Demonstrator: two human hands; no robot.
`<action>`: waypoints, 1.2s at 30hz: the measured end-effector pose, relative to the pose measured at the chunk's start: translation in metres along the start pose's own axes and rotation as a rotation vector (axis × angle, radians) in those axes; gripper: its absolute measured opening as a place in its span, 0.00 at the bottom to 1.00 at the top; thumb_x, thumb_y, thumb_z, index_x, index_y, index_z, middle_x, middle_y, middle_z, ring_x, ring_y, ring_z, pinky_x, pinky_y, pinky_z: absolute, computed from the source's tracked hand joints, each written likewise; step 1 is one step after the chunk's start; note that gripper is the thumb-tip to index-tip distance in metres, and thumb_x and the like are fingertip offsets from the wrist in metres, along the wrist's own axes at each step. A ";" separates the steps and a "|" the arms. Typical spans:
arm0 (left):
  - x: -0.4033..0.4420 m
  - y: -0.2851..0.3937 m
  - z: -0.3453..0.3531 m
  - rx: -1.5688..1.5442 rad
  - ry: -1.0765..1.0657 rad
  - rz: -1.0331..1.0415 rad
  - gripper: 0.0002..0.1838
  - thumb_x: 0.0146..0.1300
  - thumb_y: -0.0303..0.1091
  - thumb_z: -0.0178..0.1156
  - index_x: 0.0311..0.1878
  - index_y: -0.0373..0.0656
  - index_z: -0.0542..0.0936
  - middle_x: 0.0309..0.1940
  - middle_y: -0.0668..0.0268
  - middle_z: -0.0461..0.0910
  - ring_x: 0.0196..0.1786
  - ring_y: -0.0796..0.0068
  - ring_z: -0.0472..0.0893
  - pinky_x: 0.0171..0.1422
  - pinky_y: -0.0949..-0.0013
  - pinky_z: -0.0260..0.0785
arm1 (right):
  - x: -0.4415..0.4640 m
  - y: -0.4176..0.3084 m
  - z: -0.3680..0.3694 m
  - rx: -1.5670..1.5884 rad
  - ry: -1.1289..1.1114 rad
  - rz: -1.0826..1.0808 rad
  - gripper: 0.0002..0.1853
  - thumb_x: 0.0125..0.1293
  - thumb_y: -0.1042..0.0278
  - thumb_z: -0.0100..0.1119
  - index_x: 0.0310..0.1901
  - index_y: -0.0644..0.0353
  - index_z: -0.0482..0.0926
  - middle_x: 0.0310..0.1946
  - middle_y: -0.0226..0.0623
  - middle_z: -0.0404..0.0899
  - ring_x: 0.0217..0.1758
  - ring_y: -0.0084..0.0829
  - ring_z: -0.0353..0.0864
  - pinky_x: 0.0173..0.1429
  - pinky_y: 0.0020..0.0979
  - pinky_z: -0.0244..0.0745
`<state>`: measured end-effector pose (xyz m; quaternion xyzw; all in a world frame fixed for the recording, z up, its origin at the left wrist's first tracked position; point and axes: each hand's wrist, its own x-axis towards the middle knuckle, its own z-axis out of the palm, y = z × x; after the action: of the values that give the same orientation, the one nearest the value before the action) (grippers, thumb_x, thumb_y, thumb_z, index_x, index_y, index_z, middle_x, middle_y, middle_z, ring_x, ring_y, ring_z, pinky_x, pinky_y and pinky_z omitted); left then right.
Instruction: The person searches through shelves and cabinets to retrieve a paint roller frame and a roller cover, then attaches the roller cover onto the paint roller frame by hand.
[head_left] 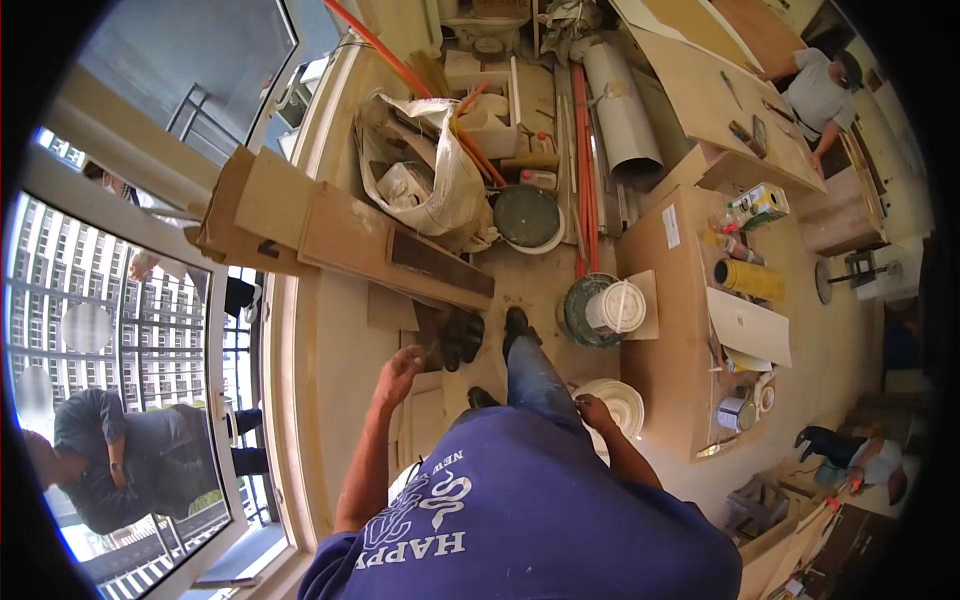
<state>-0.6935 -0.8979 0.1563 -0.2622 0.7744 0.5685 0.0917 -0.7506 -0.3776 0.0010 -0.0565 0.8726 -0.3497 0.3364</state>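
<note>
My left hand (402,372) is raised in front of me with its fingers curled together; whether anything small is in them I cannot make out. It is nearest to a pair of dark shoes (461,338) and the long boards by the window side. Low at my right side, my right hand (594,411) has its fingers bent inward, and what they hold, if anything, is hidden. Behind that hand stands a large white bucket (625,402). A smaller white lidded bucket (617,307) sits on a dark round lid (580,310) farther ahead.
Long boards (400,250) jut in from the left below a white sack of scraps (440,205). Red pipes (586,170) and a grey roll (622,110) lie ahead. A workbench (670,330) flanks my right. Other people (105,460) are at the window and on the right.
</note>
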 end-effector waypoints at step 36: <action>0.672 0.324 -0.294 1.112 0.843 0.086 0.51 0.59 0.47 0.71 0.78 0.39 0.55 0.77 0.49 0.57 0.80 0.46 0.53 0.82 0.48 0.47 | 0.747 -0.373 -0.210 0.160 -0.029 -0.128 0.15 0.72 0.66 0.57 0.57 0.59 0.79 0.49 0.48 0.84 0.50 0.44 0.85 0.53 0.37 0.78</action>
<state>-1.3815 -1.3038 0.2290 -0.3439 0.9296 -0.0591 -0.1186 -1.5066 -0.7868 -0.0552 -0.0900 0.8315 -0.4380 0.3296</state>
